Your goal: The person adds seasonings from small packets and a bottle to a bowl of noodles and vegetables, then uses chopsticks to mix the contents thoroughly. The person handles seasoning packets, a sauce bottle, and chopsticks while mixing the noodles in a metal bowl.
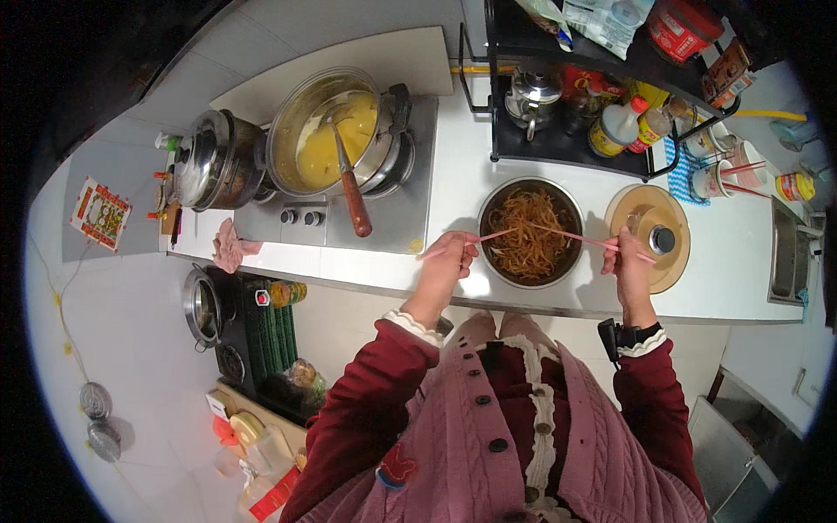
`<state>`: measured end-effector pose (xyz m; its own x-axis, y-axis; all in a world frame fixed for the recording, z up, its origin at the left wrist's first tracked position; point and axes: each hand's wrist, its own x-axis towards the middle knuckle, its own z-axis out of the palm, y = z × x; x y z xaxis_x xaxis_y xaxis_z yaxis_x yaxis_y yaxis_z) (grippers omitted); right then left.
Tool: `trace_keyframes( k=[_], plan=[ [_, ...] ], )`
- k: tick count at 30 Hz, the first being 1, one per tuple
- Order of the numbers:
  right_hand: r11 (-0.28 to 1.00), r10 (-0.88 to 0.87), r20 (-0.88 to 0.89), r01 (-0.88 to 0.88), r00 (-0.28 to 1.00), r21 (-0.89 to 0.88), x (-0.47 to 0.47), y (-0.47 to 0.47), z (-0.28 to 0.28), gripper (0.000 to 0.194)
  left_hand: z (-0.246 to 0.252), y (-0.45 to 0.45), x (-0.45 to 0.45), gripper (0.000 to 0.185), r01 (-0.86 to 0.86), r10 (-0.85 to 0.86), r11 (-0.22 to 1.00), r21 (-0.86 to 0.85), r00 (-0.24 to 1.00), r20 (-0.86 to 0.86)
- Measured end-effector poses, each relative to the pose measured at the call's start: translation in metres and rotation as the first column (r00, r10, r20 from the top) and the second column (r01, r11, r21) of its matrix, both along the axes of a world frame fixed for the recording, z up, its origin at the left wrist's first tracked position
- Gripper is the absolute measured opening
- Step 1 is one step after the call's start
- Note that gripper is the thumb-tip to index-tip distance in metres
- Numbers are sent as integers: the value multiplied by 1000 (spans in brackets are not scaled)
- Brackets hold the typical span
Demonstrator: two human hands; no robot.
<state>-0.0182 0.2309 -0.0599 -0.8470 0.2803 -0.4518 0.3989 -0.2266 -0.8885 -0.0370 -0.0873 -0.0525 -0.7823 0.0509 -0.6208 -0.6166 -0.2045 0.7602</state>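
Note:
A round metal bowl on the white counter holds a heap of brown shredded noodle-like food. My left hand, at the bowl's left, grips a pink chopstick whose tip reaches into the heap. From the right, my right hand grips a second pink chopstick, its tip also in the food. The two tips lie close together near the middle of the heap. Beneath my right hand a brown-tinted glass lid with a black-and-silver knob rests on the counter.
On the steel gas stove stands a wide pot of yellow liquid, a wooden-handled ladle across its rim. A lidded pot is at its left. Behind the bowl rises a black rack with bottles. A sink is far right.

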Motion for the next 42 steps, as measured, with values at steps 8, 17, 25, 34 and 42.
trace_keyframes(
  k=[8,17,25,34,42],
  plan=[
    [879,161,-75,-108,984,464,-2,4,-5,38,-33,-5,8,26,181,-371,821,-542,890,-264],
    [996,-34,238,51,971,-67,20,-6,-66,40,-69,11,10,26,210,-218,966,-149,975,-37],
    [975,-90,109,110,990,-195,25,-14,-53,40,-38,13,11,27,104,-103,995,4,991,-87],
    [992,-7,-42,12,999,122,6,-4,-7,40,-18,8,10,27,79,-157,958,-275,949,-275],
    [981,2,166,-34,986,193,17,5,-41,39,-63,-2,14,27,320,-389,859,-401,915,-103]
  ],
)
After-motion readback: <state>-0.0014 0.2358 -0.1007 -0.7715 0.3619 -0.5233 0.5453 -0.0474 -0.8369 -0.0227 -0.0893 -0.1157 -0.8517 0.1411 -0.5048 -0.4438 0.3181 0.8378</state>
